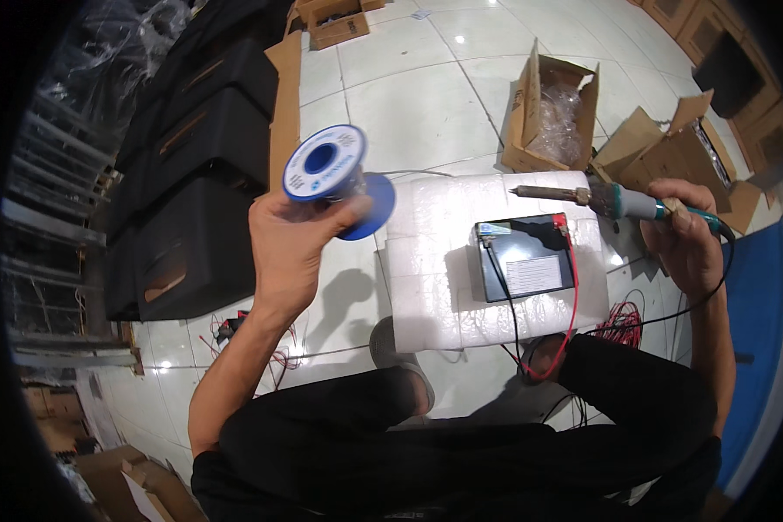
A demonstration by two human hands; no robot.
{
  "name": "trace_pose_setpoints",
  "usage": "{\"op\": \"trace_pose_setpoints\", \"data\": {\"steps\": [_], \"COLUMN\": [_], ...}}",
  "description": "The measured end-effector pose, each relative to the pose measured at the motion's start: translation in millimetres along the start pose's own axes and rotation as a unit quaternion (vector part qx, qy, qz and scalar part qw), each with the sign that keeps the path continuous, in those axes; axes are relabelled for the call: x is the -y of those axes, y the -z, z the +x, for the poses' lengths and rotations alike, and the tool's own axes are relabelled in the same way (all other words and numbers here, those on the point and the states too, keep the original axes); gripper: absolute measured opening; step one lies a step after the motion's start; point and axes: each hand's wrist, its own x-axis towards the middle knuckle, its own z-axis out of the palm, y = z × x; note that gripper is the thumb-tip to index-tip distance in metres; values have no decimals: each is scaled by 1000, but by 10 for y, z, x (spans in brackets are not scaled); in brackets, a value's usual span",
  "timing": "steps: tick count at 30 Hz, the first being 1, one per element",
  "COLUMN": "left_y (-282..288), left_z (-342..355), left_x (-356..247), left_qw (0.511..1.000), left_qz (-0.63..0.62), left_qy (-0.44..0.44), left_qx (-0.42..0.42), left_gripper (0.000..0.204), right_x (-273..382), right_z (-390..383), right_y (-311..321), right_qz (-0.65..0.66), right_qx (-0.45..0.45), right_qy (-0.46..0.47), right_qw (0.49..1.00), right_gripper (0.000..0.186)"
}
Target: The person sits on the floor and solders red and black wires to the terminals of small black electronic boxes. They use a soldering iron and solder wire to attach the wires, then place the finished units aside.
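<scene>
My left hand grips a blue spool with a white label, holding it up at the left of the white foam pad. In my right hand is a soldering iron with a teal and grey handle, its metal tip pointing left above the pad. On the pad rests a dark rectangular battery with a label, a black lead and a red lead at its upper corners. The iron's dark cord loops down from my right hand.
Black padded cases are stacked at left. Cardboard boxes stand beyond the pad and along the right, one holding plastic wrap. A coil of red wire lies right of the pad. My crossed legs are at the bottom; a blue mat lies at right.
</scene>
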Motion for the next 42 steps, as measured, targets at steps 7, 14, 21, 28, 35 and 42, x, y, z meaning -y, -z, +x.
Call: {"op": "trace_pose_setpoints", "data": {"steps": [7,14,21,28,35,42], "left_y": [13,48,22,201,446,856], "left_z": [106,154,136,116,242,-4], "left_x": [229,353,338,576,1048,1663], "left_qw": [989,973,975,968,951,933], "left_qz": [-71,-133,-126,-139,-126,-119], "left_qy": [127,180,180,192,268,324], "left_qx": [-27,-47,-44,-84,-92,-100], "left_gripper": [23,17,24,25,32,34], "right_x": [12,-28,-419,-798,-1103,-1557], "right_z": [-82,-150,-711,-1776,-2753,-3037], "right_y": [65,418,1249,1556,1615,1729], "right_qz": [8,-332,-509,-508,-634,-612], "right_qx": [-93,-258,-410,-547,-499,-506], "right_qy": [24,120,164,114,53,-28], "right_qw": [995,899,739,656,588,607], "right_gripper": [44,35,33,30,22,26]}}
